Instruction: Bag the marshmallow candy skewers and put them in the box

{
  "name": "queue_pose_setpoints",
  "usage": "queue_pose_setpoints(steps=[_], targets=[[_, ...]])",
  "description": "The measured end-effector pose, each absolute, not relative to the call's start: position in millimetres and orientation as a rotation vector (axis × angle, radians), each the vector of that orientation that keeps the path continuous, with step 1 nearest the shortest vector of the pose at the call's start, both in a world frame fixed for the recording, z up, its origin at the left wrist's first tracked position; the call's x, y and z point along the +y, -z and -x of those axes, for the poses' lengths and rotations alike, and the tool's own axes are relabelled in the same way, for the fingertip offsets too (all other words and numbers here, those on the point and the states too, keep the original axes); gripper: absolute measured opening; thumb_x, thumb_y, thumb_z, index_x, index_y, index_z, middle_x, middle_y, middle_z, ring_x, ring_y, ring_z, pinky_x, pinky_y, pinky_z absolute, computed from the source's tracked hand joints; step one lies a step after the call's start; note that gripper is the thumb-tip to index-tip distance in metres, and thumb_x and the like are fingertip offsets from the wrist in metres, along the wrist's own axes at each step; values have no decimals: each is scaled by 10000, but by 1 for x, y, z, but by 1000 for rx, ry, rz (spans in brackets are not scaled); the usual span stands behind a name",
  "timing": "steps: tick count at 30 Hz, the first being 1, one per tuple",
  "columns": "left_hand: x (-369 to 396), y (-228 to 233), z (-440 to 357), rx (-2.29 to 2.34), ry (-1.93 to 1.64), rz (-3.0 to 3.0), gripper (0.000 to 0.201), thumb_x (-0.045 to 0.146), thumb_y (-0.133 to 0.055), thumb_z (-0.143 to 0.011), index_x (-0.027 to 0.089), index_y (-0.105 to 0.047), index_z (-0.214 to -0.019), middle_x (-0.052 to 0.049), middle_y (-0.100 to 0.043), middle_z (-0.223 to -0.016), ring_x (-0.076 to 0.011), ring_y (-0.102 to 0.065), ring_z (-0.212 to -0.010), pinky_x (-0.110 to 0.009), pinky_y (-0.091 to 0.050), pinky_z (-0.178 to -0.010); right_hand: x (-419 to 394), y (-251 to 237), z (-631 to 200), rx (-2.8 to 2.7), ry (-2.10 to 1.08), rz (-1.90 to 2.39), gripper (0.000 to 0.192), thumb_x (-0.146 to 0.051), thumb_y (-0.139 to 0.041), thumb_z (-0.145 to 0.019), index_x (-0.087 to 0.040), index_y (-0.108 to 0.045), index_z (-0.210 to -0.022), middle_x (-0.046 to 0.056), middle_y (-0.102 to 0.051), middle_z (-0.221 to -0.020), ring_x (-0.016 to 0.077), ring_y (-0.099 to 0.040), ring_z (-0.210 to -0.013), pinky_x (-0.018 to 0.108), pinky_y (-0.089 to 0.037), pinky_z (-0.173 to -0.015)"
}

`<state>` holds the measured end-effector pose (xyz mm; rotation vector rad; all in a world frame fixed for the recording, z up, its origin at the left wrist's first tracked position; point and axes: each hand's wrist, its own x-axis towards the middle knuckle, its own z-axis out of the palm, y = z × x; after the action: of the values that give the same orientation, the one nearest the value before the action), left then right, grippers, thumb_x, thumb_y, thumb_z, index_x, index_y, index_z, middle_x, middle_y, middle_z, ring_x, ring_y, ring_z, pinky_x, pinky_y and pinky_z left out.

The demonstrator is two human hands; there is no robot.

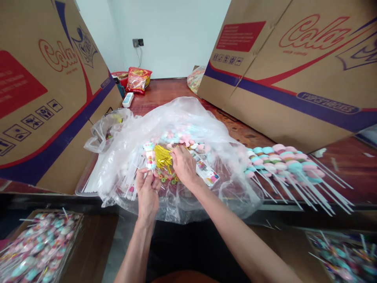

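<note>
The left hand (148, 192) pinches the stick of a wrapped pastel marshmallow skewer (150, 156). The right hand (183, 164), fingers curled, grips shiny gold twist ties (162, 157) over the crinkled clear plastic bag (188, 118) on the wooden bench (165, 91).

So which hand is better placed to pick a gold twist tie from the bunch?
Probably the right hand: its fingers already rest on the gold twist ties. The left hand is occupied, pinching the wrapped candy skewer by its stick.
</note>
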<state>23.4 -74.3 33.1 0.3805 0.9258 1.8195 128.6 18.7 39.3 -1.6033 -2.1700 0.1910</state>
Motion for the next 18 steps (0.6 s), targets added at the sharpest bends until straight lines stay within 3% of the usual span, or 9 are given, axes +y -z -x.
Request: queue_pose_setpoints(steps=[6,11,15,18], targets=[[-75,-32,-24,938,-1815,-377,314,233,-766,-743,228,-485,-884,44,-587,-683,-40,-355,-497,-151,-274,-489,18,-40,-130,-2105,-248,1599,229,-290,-474,-1024,-209,-688,-1010,55,-701,-967,194,-611,-835,269,-304,-630],[-73,-30,-24,951,-1811,-388,305,247,-759,-759,227,-481,-884,49,-576,-688,-34,-364,-492,-146,-282,-491,19,-42,-135,-1946,-360,1559,239,-299,-528,-976,-199,-647,-794,39,-680,-785,179,-580,-729,261,-299,-619],[-72,-30,-25,958,-1814,-388,324,259,-773,-739,228,-482,-880,47,-582,-683,-37,-366,-488,-151,-278,-487,7,-49,-145,-1595,-719,1345,295,-317,-546,-922,-213,-508,-649,-26,-522,-587,136,-463,-560,246,-320,-558],[-73,-34,-31,970,-1765,-388,312,263,-774,-736,226,-500,-881,53,-571,-675,-37,-363,-484,-151,-272,-482,-16,-49,-150,-1466,-1018,1131,290,-365,-558,-915,-215,-522,-670,-44,-499,-578,119,-439,-517,236,-343,-514]])
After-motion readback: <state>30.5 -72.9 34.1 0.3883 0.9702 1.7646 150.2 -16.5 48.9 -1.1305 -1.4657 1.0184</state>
